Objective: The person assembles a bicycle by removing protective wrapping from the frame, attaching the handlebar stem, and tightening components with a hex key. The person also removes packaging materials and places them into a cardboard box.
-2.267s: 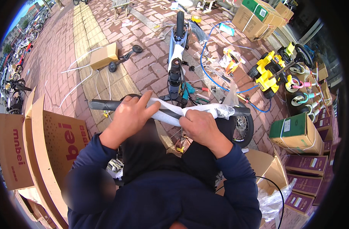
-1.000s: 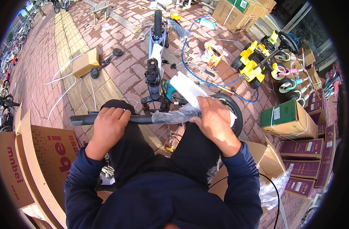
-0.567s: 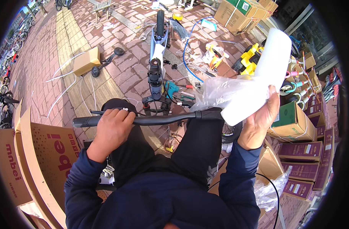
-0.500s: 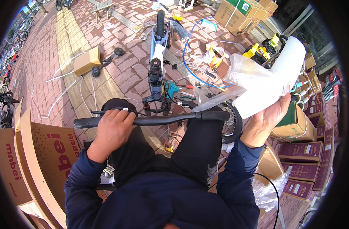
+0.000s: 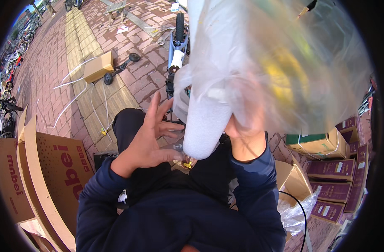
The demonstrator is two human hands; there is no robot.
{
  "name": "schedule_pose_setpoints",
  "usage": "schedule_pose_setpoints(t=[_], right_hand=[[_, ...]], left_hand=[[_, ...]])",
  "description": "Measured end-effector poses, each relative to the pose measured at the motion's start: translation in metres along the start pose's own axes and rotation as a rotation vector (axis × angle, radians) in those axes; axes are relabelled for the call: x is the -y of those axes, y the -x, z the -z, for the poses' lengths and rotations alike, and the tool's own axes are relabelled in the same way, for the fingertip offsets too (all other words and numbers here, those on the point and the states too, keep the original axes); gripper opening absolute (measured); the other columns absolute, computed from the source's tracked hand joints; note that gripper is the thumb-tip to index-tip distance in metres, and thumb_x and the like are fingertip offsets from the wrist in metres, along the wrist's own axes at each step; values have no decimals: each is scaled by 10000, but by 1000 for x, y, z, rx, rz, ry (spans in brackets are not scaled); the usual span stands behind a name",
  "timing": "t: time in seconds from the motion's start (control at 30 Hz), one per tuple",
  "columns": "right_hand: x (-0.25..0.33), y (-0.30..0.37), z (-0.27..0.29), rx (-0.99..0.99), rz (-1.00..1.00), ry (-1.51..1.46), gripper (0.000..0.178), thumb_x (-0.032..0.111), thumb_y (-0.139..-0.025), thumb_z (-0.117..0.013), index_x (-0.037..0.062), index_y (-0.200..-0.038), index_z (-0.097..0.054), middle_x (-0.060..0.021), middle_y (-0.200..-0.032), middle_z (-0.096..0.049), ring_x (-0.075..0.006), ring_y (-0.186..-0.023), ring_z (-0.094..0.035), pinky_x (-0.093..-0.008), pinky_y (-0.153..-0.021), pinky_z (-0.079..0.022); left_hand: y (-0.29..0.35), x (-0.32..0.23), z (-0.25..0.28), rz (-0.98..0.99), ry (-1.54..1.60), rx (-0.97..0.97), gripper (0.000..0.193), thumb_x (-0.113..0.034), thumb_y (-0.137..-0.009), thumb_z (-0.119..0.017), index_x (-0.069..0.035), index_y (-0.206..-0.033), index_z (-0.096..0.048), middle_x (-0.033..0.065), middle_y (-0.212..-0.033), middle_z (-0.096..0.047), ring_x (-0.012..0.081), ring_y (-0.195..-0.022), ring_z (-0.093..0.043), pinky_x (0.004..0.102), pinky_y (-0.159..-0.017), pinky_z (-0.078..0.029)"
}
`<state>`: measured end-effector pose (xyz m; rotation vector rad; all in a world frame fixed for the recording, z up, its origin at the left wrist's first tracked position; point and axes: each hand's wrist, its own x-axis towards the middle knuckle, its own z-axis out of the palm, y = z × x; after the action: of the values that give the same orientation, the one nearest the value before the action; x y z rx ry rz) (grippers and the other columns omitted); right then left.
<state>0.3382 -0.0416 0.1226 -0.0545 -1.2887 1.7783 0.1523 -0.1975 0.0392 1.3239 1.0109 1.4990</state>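
Note:
My right hand (image 5: 247, 122) is closed around a white foam sheet (image 5: 209, 122), rolled into a tube that slants down over my lap. Clear plastic film (image 5: 326, 63), smeared by motion, billows from it across the upper right. To the left of the foam's lower end, my left hand (image 5: 152, 140) is open, fingers spread, holding nothing. Beyond the hands stands a blue bicycle frame (image 5: 172, 53) with a black tyre (image 5: 180, 27); the foam and film cover much of it. The black handlebar seen earlier is mostly hidden behind my hands and the foam.
Tall open cardboard (image 5: 59, 168) stands at my left. A small carton (image 5: 98, 67) and a part with two small black wheels (image 5: 121, 69) lie on the brick paving. Purple boxes (image 5: 330, 191) are stacked at right, near a green-topped carton (image 5: 314, 145) and crumpled plastic (image 5: 299, 214).
My right hand has brought the foam and film from the right in toward the middle. My left hand has let go of the handlebar and opened beside the foam.

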Motion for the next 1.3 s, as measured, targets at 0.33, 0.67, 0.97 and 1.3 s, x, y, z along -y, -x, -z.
schedule_pose_setpoints(t=[0.33, 0.67, 0.97, 1.3], right_hand=[[-24, -12, -29, 327, -341, 747, 258, 139, -907, -755, -26, -1102, -721, -119, -981, -747, -166, -825, -705, -325, -758, -558], [15, 30, 3, 668, -388, 921, 231, 114, -862, -807, 4, -1046, -720, -126, -901, -715, -278, -772, -712, -347, -702, -549], [-79, 99, -4, 823, -282, 1517, 424, 151, -849, -751, 12, -1220, -600, -189, -1029, -646, -399, -993, -658, -460, -857, -550], [-43, 82, -30, 941, -432, 1526, 213, 46, -892, -621, 2, -1091, -561, -198, -936, -603, -418, -830, -683, -511, -712, -557]], left_hand=[[18, -49, 63, 76, -291, -272, 703, -60, -879, -775, 27, -1520, -501, 131, -1407, -642, 198, -1288, -599, 374, -1091, -482], [276, -294, 381, 326, -2411, -1262, 537, -201, -987, -616, -104, -1510, -543, 201, -1309, -701, 416, -1104, -702, 480, -957, -559], [465, -291, 375, 1968, -1717, -657, 475, -243, -756, -886, 54, -1106, -766, 269, -1098, -759, 381, -1020, -759, 448, -884, -583], [162, -247, 264, 680, -2038, -633, 518, -234, -901, -755, -2, -1353, -656, 261, -1211, -715, 432, -1175, -661, 483, -991, -519]])
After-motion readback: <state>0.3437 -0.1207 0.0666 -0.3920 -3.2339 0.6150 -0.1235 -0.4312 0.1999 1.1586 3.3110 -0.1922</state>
